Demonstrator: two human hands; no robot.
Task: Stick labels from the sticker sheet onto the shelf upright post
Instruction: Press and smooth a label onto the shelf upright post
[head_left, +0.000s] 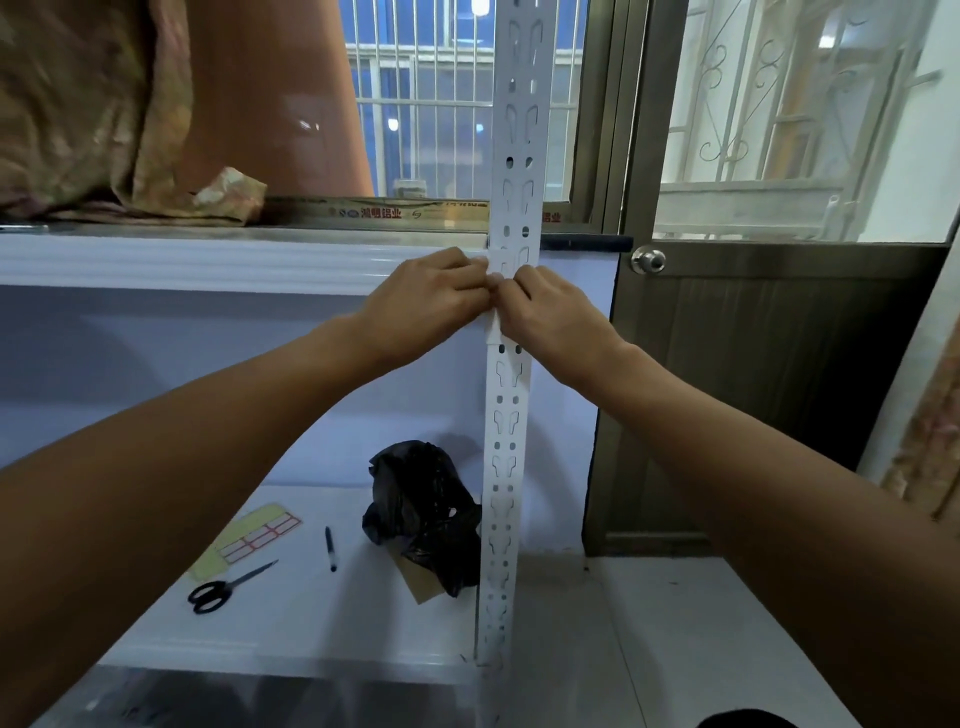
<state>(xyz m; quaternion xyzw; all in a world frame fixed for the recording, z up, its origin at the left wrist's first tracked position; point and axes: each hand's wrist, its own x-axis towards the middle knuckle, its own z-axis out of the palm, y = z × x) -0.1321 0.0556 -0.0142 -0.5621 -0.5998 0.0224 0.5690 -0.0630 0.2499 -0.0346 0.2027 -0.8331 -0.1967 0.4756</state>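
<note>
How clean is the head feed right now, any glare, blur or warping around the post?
Head view: wide-angle warp bows the post and door edges; glare streaks the brown panel upper left; the window is bright, the shelf evenly lit; left hand and right hand slightly soft where they meet, hiding the label.

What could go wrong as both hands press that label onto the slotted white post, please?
The post is full of slots and holes, so the label may bridge them and wrinkle or lift. The left hand and right hand crowd the same spot, hiding the label's alignment, so it could end up crooked.
</note>
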